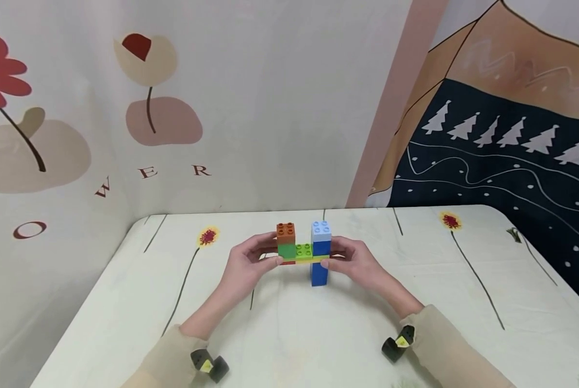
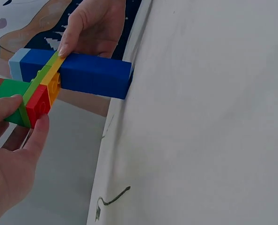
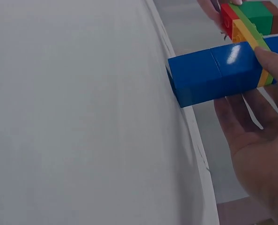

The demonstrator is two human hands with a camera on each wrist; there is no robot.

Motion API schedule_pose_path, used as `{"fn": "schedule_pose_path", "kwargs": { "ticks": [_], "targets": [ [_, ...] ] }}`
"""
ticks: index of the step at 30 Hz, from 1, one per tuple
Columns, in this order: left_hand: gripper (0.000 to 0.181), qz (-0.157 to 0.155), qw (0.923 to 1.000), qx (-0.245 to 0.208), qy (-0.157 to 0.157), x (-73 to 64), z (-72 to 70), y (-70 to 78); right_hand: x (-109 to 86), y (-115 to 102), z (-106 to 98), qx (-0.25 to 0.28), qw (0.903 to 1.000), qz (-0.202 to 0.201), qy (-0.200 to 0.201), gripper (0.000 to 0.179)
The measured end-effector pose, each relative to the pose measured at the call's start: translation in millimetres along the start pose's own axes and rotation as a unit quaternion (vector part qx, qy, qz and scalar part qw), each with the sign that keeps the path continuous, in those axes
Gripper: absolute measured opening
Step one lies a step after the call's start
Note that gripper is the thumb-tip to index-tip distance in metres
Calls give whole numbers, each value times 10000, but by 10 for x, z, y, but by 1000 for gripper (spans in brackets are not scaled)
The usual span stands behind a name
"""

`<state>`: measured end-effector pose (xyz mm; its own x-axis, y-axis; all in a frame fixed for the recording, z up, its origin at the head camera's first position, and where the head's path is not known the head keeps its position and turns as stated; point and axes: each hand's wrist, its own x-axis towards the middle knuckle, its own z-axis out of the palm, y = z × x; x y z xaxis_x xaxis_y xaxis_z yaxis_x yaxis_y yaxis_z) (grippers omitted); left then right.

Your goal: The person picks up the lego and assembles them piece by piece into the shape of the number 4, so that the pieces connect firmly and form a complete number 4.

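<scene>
Both hands hold one structure of toy building bricks between them. On its left end, a brown brick (image 1: 285, 233) tops a green brick (image 1: 287, 251), and a red brick (image 2: 37, 104) sits underneath. A lime green layer (image 1: 303, 251) and a yellow one (image 2: 54, 82) bridge to the right end. There a light blue brick (image 1: 321, 231) caps blue bricks (image 2: 94, 75), which also extend below the bridge as a leg. My left hand (image 1: 246, 267) pinches the left end, thumb at the green and a finger against the red. My right hand (image 1: 359, 262) grips the right end at the bridge layers.
A white cloth with printed flowers covers the table (image 1: 289, 334). Behind it hangs a pale printed curtain (image 1: 280, 108), with a dark tree-patterned cloth (image 1: 493, 161) at the right. Straps with black devices (image 1: 209, 365) sit on both sleeves.
</scene>
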<state>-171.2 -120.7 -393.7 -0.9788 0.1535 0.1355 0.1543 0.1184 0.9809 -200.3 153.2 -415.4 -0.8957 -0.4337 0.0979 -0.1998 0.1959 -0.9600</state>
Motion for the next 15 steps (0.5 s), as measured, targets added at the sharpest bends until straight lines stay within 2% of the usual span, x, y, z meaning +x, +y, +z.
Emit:
{"fn": "schedule_pose_path", "kwargs": {
  "ticks": [5,15],
  "targets": [
    [55,-313,9992,-66,247,82,12,-16,20,-12,23,-27,9996,110,274,53],
    [49,-776,9962,32,396,280,38,-85,30,-12,54,-134,9972,405,610,59]
  ]
}}
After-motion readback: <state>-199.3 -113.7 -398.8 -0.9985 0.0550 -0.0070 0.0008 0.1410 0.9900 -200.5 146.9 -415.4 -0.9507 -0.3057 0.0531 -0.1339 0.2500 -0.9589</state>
